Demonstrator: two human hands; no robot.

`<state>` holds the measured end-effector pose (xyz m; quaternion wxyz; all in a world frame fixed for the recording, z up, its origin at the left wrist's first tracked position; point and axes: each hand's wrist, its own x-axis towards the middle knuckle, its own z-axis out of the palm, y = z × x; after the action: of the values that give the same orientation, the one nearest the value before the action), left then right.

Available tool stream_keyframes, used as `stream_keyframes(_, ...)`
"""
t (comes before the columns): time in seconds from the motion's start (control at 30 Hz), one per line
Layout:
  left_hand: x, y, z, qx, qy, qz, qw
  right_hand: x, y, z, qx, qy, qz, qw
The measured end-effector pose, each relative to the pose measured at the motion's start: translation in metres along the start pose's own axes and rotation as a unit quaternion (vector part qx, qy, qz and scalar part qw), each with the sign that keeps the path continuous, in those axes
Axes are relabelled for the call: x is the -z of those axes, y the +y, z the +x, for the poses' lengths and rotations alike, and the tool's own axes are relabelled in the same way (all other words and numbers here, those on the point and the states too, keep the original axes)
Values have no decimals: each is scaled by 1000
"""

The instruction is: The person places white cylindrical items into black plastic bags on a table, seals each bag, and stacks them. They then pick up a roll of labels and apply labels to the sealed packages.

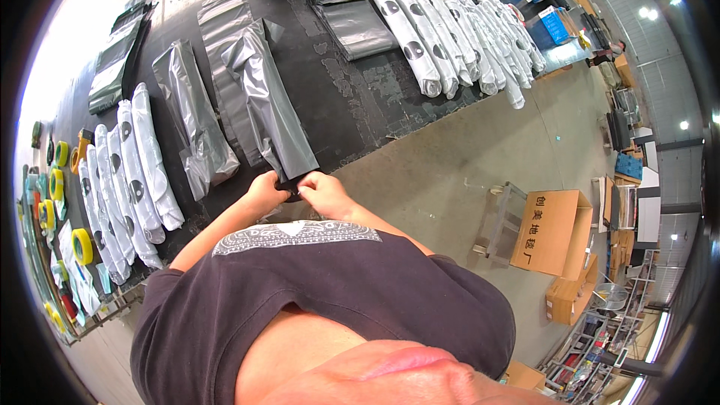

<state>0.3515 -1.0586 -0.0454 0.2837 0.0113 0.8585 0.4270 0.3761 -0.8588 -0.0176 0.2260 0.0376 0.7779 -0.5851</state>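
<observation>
My left hand [270,194] and my right hand [323,192] are close together at the near edge of a black-topped table [337,124]. Their fingers pinch the near end of a grey plastic bag [281,124], one hand at each corner. The bag stretches away over the tabletop, creased at its far part. Beneath and beside it lies a flat stack of grey plastic bags [219,28]. To the left is another grey plastic bag [194,118], bulging, with a clear crumpled end. What is inside the held bag is hidden.
White wrapped rolls [140,157] lie at the left, and more wrapped rolls [416,45] at the right. Folded bags [357,25] lie beyond. Yellow tape rolls [82,246] sit far left. A cardboard box [548,233] bearing writing stands near a metal frame [500,225] on the floor.
</observation>
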Motion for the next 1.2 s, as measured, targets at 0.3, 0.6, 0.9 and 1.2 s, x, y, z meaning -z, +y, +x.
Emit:
stream_keyframes(0.3,32,63,-28,78,-103,-260,957,54,-29,28,189,-9,-163,968)
stream_keyframes(0.6,120,138,-11,-95,-59,23,993,51,-124,90,475,238,-251,809)
stream_keyframes(0.9,32,33,-51,17,-160,-1,987,3,-24,18,130,48,-203,969)
stream_keyframes(1.2,56,51,-42,5,-101,77,992,15,-69,61,310,126,-273,902)
